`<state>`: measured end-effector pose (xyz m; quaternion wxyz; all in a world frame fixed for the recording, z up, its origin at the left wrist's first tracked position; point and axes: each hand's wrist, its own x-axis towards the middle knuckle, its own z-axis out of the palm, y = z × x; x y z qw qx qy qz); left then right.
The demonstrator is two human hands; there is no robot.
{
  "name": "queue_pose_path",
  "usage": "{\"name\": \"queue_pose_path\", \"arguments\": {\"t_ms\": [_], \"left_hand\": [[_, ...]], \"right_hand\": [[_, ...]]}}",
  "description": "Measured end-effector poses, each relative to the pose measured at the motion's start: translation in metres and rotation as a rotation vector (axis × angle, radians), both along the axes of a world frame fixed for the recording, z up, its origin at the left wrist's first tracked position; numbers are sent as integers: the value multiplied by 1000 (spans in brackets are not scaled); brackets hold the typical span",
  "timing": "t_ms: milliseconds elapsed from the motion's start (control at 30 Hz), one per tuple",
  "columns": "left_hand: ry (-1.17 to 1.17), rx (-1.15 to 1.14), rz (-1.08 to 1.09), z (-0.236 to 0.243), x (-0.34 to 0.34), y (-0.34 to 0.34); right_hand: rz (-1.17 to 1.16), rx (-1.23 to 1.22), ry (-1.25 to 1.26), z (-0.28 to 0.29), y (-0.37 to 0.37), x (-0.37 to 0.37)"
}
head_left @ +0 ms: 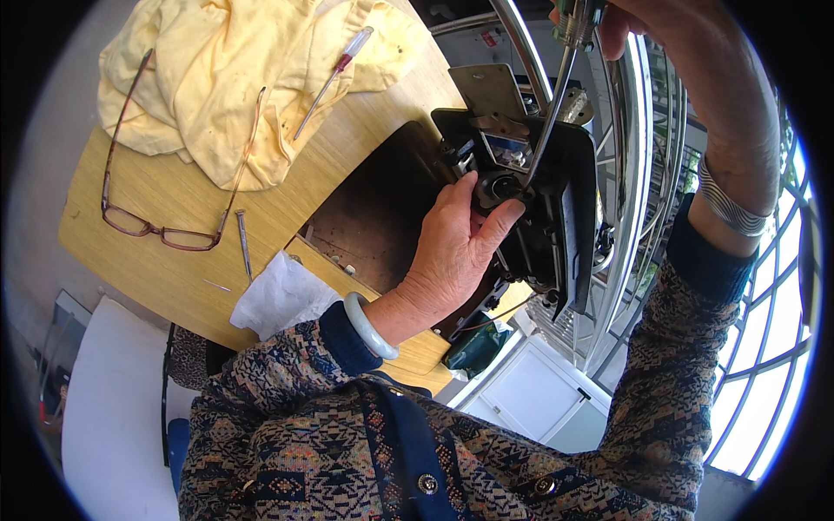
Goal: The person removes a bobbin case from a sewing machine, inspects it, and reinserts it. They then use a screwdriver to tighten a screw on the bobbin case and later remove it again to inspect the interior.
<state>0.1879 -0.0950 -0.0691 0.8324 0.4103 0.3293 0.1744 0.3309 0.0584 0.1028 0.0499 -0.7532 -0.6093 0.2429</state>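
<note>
The right hand [638,24], partly cut off, closes around a screwdriver [548,130], its tip lost in the dark machine [575,174] tilted beside the surface [165,260]. The left hand's [443,252] parted fingers [499,224] touch the machine, any grip unclear.

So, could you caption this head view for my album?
Left grip on the black machine, right grip holding a long screwdriver to it, yellow cloth on the wooden table.
</note>
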Motion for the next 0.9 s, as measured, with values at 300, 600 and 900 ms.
{"name": "queue_pose_path", "arguments": {"t_ms": [300,600,900], "left_hand": [[-3,-28,29,3,0,-1],[-23,-119,-11,2,0,3],[87,-512,-54,14,15,16]], "right_hand": [[21,-3,-31,0,-1,-6],[44,24,-81,4,-6,-10],[74,69,-165,14,-17,-23]]}}
